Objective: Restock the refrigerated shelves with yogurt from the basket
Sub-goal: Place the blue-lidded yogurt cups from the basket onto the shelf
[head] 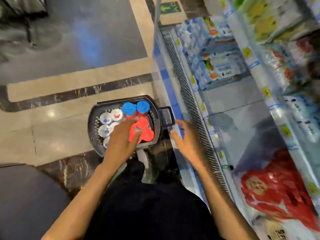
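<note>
The basket [119, 100] sits on the floor, with white-lidded yogurt cups [106, 118] left of the left hand [121, 135]. Its fingers lie straight and slightly apart over the red-lidded cups [147, 134], probably choosing one. The right hand [187, 137] hovers empty with fingers spread, nearer the refrigerated shelves [230, 101], likely ready to help.

Blurred: shelf packs [220, 71]; left hand [121, 141] partly covers red-lidded pots [147, 134].

Nothing legible is shown: lettering on the green floor sign [170, 8], the yellow shelf tags [247, 52] and the yogurt lids [105, 119] is lost to blur.
</note>
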